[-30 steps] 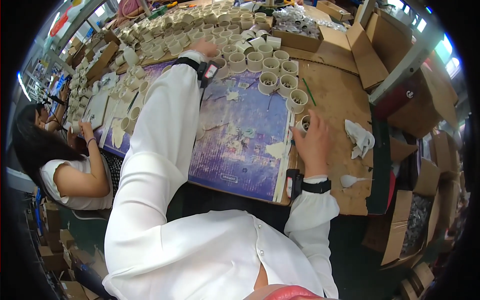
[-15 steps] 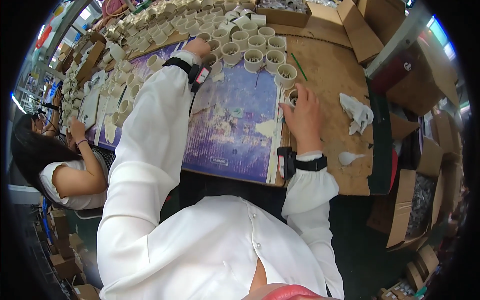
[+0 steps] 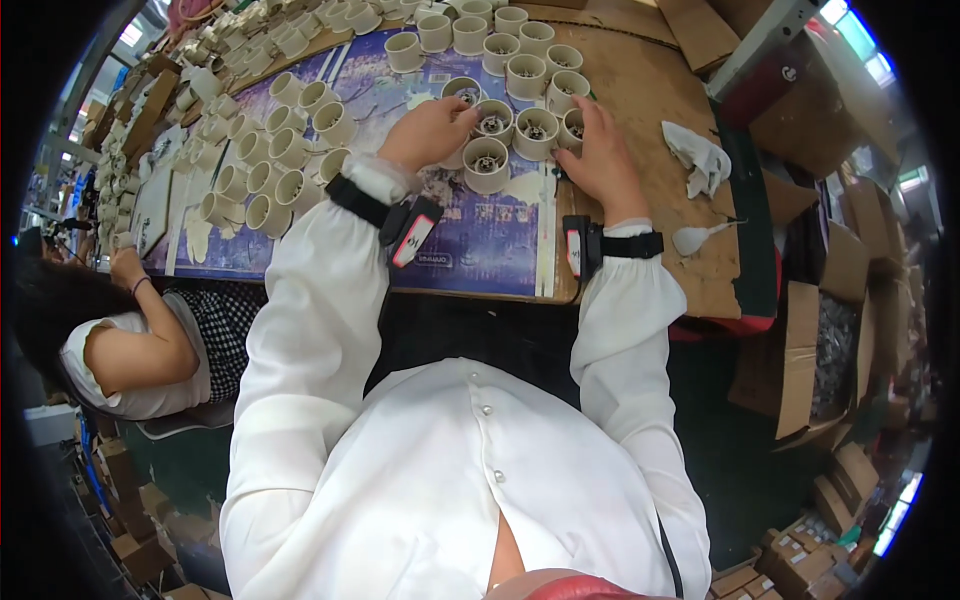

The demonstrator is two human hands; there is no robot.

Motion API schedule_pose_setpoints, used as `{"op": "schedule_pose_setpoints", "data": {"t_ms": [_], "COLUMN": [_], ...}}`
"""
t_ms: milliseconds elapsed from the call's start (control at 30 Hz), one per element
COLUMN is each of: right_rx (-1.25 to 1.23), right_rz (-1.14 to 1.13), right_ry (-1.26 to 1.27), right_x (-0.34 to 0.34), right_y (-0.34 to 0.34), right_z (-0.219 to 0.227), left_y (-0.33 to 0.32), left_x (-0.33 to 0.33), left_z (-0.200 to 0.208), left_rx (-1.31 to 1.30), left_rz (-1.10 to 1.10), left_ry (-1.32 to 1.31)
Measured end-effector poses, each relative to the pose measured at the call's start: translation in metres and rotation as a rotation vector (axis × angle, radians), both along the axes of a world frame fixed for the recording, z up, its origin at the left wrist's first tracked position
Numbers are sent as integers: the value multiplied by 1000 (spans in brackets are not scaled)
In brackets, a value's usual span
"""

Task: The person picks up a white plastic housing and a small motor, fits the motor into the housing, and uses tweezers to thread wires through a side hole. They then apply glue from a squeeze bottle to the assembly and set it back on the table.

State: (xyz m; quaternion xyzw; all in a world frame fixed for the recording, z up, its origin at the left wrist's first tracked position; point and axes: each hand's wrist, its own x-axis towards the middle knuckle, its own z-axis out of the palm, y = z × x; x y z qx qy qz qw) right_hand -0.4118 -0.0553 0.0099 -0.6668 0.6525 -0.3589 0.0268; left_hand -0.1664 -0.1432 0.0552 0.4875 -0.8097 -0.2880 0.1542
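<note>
A cluster of round white plastic cups with metal parts inside stands between my hands on the purple printed sheet (image 3: 480, 265). My left hand (image 3: 430, 135) is closed against the cluster's left side, its fingertips at a white cup (image 3: 462, 92); part of its grip is hidden. On the right side my right hand (image 3: 605, 160) curls its thumb and fingers round another white cup (image 3: 573, 128). Between them are a middle cup (image 3: 492, 118), a cup (image 3: 535, 132) to its right and a nearer cup (image 3: 487, 165). Both wrists wear black straps with small devices.
More white cups (image 3: 285, 148) stand in rows at the left, and others (image 3: 525, 75) farther back. A crumpled white cloth (image 3: 697, 158) and a white teardrop-shaped piece (image 3: 695, 238) lie on the brown board at right. A co-worker (image 3: 140, 345) sits at left; open cardboard boxes (image 3: 800, 350) stand at right.
My left hand has come back from the far cups toward me and to the right. Several cups now stand nearer, gathered between my hands. My right hand has stayed at the right side.
</note>
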Motion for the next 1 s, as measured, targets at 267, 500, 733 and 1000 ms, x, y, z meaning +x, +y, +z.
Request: {"op": "schedule_pose_setpoints", "data": {"t_ms": [267,500,733,1000], "right_rx": [-127,-140,-170,-238], "right_rz": [112,298,71,82], "right_ry": [109,177,315,348], "right_x": [25,92,88,99], "right_y": [48,67,75,70], "right_z": [49,34,27,20], "left_y": [63,72,94,110], "left_x": [35,41,71,73], "left_z": [-23,-23,-25,-37], "left_rx": [27,-329,-376,-102], "left_rz": [37,-138,-299,-69], "left_ry": [627,205,321,343]}}
